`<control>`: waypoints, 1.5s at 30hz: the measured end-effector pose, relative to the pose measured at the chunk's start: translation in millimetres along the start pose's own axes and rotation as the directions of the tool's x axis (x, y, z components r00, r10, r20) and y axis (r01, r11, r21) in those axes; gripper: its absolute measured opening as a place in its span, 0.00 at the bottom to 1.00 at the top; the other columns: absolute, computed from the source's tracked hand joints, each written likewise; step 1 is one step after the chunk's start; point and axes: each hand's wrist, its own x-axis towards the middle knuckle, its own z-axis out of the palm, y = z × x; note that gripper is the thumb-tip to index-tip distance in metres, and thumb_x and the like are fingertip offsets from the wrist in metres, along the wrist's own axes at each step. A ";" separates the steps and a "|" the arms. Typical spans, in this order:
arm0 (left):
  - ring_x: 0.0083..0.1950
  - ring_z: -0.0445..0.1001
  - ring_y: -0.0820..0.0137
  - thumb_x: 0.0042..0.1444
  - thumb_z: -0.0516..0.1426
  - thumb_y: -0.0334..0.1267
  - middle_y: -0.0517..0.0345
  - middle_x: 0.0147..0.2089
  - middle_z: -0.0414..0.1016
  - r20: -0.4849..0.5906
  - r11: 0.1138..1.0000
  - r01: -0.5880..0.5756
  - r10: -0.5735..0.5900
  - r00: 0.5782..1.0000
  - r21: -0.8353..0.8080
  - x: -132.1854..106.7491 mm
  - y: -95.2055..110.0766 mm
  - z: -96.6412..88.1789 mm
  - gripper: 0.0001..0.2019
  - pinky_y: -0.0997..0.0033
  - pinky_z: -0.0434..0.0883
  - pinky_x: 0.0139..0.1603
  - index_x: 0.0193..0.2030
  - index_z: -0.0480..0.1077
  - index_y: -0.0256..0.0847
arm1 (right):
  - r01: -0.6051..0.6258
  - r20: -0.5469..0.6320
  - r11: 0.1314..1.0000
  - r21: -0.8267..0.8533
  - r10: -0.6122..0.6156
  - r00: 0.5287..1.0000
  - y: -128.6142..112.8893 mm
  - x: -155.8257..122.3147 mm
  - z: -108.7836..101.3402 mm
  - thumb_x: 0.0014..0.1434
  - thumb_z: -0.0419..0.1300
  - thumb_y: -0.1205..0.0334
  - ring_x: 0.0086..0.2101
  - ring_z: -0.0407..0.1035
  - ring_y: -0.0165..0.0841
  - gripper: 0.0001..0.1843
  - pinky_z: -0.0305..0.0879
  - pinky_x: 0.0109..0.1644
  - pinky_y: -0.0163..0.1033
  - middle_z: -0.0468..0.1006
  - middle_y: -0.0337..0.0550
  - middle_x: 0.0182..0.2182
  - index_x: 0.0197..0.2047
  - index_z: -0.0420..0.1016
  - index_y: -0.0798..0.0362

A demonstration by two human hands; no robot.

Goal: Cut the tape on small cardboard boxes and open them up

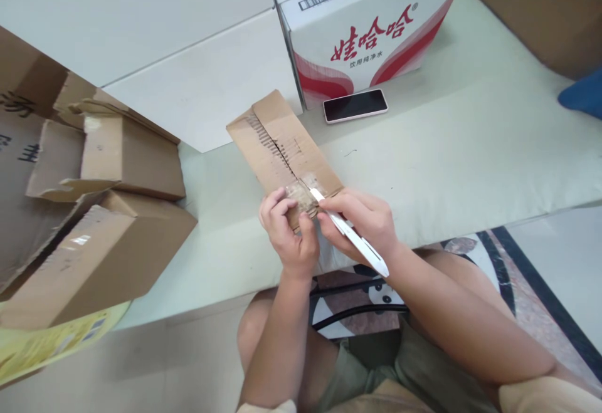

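A small brown cardboard box [301, 137] lies in front of me, its top seam running lengthwise with torn dark marks beside it. Clear tape [301, 192] covers the end nearest me. My left hand [290, 231] is closed around that near end, fingers curled over the tape. In my right hand [364, 215] is a white utility knife [350, 232], gripped between thumb and fingers. Its tip touches or hovers just over the taped seam; I cannot tell which. Parts of the box's near end are hidden by my fingers.
Behind the box stands a white and red carton [362, 43], a phone [356, 106] lying before it. White panels [207, 81] rise at the back left. Opened brown boxes [126, 237] crowd the left of the pale padded surface [470, 150]. A blue object [583, 94] shows at far right.
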 end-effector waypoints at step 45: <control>0.62 0.73 0.59 0.70 0.55 0.45 0.46 0.58 0.74 0.002 1.000 0.024 -0.024 1.000 -0.016 0.2 -1.0 -0.2 0.09 0.51 0.68 0.67 0.50 0.69 0.44 | -0.007 0.005 1.000 -0.011 0.007 1.000 1.8 -0.3 -1.5 0.65 0.60 0.66 0.24 0.70 0.28 0.04 0.65 0.30 0.34 0.79 0.37 0.26 0.38 0.75 0.50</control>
